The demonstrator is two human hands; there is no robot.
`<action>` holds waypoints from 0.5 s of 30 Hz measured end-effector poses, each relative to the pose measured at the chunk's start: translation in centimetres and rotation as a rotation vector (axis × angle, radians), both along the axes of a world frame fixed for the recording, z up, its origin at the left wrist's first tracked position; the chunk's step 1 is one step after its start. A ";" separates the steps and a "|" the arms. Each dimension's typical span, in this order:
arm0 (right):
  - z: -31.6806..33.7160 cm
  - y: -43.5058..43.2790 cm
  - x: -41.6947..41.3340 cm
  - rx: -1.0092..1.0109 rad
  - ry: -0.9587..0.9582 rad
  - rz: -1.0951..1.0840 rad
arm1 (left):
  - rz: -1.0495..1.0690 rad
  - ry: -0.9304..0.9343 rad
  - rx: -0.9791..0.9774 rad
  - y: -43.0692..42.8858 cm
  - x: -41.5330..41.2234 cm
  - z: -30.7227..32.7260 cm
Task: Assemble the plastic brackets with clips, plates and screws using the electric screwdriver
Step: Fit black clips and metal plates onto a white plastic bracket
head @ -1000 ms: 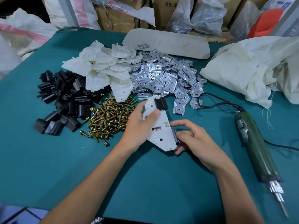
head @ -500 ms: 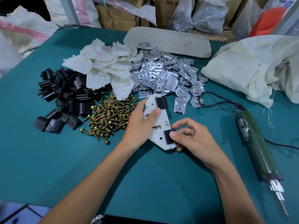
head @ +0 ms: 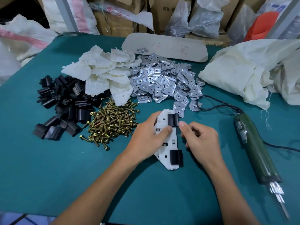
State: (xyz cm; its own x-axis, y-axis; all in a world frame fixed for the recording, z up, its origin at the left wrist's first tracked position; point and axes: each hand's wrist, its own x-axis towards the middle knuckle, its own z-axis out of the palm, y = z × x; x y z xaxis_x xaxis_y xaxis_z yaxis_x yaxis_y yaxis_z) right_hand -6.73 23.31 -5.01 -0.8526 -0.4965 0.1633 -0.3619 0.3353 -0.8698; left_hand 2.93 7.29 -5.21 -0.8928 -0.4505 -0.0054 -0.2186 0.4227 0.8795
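White plastic bracket (head: 164, 143) lies on the teal table (head: 48, 176), front-centre, w/ two black clips already on its right edge: upper clip (head: 172, 120) at the far end, lower clip (head: 176, 158) at the near end. Left hand (head: 146, 140) lies over the bracket's left side, thumb on its face, pinning it down. Right hand (head: 201, 140) sits just beside the right edge, fingers curled, thumb tip touching the upper clip – can't tell if it grips anything.

Step, as I read it: clip stage about done on this piece. Next prob. a metal plate from the silver pile (head: 164, 83) just beyond, then a brass screw (head: 113, 122) from the heap to the left – holes need lining up before driving. Green electric screwdriver (head: 254, 148) lies untouched to the right, bit toward the person, cord trailing off.

Further out: spare black clips (head: 63, 108) far left, white bracket pile (head: 100, 73) behind, pale cloth bag (head: 251, 69) at right.

Writing: red handwritten marks on the beige board (head: 165, 46), approx. "45" plus a character I can't read. Small print on the cardboard boxes (head: 164, 12) is too small to make out.
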 end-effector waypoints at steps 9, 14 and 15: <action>-0.1 -0.2 -0.7 -0.088 -0.092 -0.114 | 0.138 0.014 -0.436 0.1 -3.9 2.5; 0.1 0.0 -0.9 -0.132 -0.147 -0.128 | 0.034 -0.327 -0.702 1.2 -8.3 3.0; 0.1 0.0 -0.9 -0.139 -0.158 -0.135 | 0.040 -0.347 -0.727 1.4 -8.8 3.0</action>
